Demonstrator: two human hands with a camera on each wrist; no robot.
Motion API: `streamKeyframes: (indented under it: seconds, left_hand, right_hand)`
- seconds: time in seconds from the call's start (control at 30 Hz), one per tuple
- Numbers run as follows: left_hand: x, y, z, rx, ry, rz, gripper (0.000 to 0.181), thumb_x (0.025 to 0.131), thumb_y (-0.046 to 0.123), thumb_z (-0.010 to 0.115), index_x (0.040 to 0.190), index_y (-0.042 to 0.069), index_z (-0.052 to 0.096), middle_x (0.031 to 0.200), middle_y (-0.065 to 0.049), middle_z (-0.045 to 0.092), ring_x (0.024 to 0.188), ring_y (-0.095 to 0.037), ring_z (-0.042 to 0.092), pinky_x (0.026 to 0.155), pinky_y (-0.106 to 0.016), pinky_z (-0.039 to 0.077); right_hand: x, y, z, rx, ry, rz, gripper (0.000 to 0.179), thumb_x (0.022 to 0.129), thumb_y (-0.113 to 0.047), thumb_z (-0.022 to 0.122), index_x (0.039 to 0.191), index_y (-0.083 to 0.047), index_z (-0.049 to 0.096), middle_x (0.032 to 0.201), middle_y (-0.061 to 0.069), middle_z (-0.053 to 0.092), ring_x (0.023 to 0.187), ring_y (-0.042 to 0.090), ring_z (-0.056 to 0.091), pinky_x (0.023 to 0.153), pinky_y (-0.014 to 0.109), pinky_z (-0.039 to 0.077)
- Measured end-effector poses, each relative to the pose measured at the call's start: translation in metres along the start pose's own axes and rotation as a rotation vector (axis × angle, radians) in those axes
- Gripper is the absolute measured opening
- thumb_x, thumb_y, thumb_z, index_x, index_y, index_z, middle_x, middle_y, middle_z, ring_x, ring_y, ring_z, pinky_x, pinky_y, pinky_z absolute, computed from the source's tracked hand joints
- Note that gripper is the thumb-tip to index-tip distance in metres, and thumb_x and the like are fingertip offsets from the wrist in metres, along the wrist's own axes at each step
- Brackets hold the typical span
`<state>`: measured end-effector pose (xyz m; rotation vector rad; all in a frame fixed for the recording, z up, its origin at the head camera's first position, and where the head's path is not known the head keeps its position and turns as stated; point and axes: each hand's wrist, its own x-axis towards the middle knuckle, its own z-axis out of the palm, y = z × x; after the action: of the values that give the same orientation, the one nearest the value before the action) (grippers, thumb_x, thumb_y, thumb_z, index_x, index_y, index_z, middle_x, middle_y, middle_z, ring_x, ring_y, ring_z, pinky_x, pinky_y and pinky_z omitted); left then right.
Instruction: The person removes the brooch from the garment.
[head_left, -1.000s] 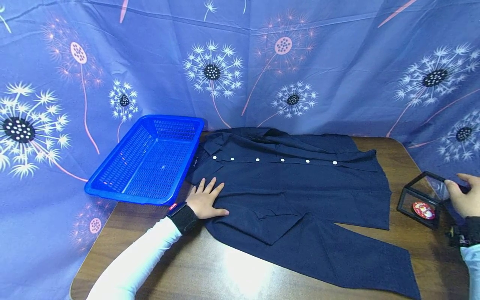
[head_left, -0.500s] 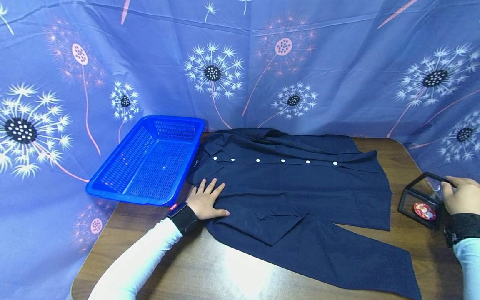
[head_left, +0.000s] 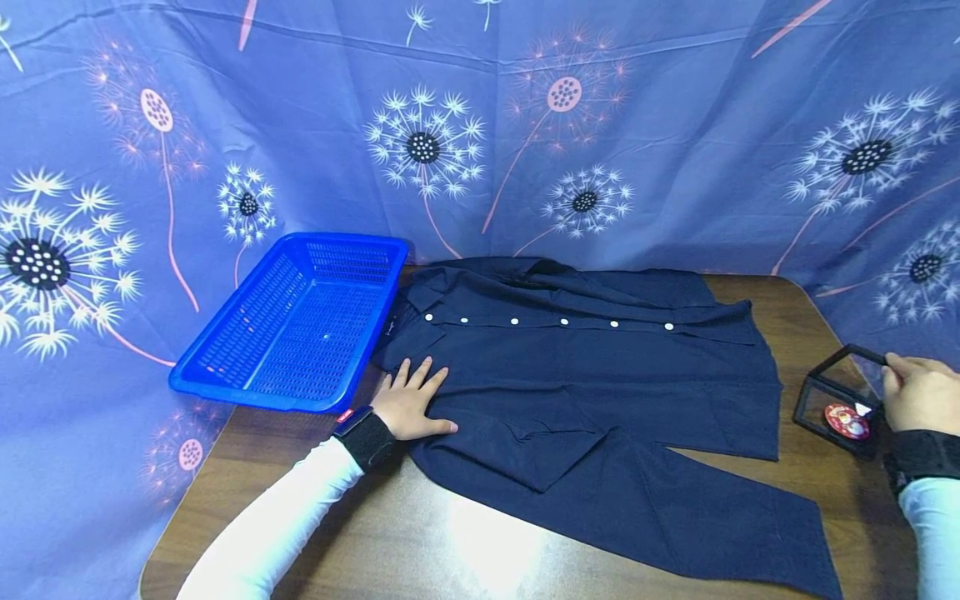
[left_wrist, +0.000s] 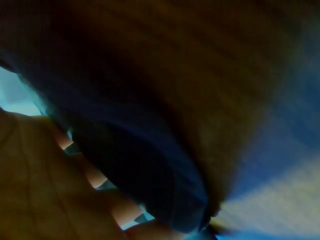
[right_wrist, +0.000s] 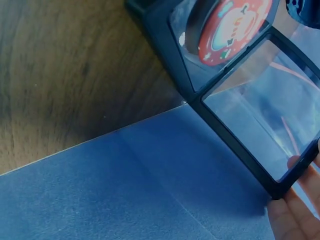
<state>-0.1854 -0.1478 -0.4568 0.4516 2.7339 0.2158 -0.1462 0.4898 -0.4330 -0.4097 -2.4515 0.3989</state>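
My left hand (head_left: pixel 411 408) rests with spread, straight fingers on a dark navy shirt (head_left: pixel 517 367), near its collar and shoulder. The shirt lies flat with a row of white buttons; one sleeve stretches toward the lower right. In the dim left wrist view, the palm (left_wrist: pixel 45 180) borders dark cloth (left_wrist: pixel 145 170). My right hand (head_left: pixel 922 396) pinches the outer edge of the raised lid of a clear, black-framed display case (head_left: pixel 805 400). A round red badge (head_left: pixel 847 422) sits inside. The right wrist view shows fingertips (right_wrist: pixel 290 215) at the corner of the lid (right_wrist: pixel 235 147).
A blue plastic basket (head_left: pixel 300 333) stands left of the shirt, beside its collar. The wooden table (head_left: pixel 322 517) has rounded corners. A blue dandelion-print cloth (head_left: pixel 480 125) hangs behind it. The display case stands near the table's right edge.
My right hand has shifted slightly left and turned further over the lid's edge, with its forearm now more in view. The case has barely moved. My left hand and the shirt stay put.
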Motion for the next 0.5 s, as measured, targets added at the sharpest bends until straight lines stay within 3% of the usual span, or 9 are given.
streamKeyframes:
  seconds: [0.3,0.5]
  left_hand:
    - [-0.0008,-0.001,0.001,-0.005,0.008,0.0,0.098,0.08,0.071,0.061,0.157,0.023,0.023,0.165,-0.013,0.011,0.15,-0.047,0.004,0.115,-0.068,0.015]
    - [-0.0016,-0.0012,0.002,0.014,0.039,0.007,0.098,0.079,0.07,0.063,0.156,0.021,0.026,0.165,-0.014,0.014,0.149,-0.048,0.007,0.114,-0.068,0.018]
  right_hand:
    - [-0.0066,0.0003,-0.0006,-0.034,-0.017,0.022,0.026,0.09,0.005,0.05,0.111,0.016,0.059,0.115,0.036,0.056,0.108,0.053,0.049,0.096,0.058,0.033]
    - [-0.0088,0.0,-0.0022,-0.031,-0.002,-0.032,0.024,0.087,0.006,0.05,0.107,0.017,0.06,0.108,0.037,0.057,0.102,0.054,0.051,0.09,0.06,0.035]
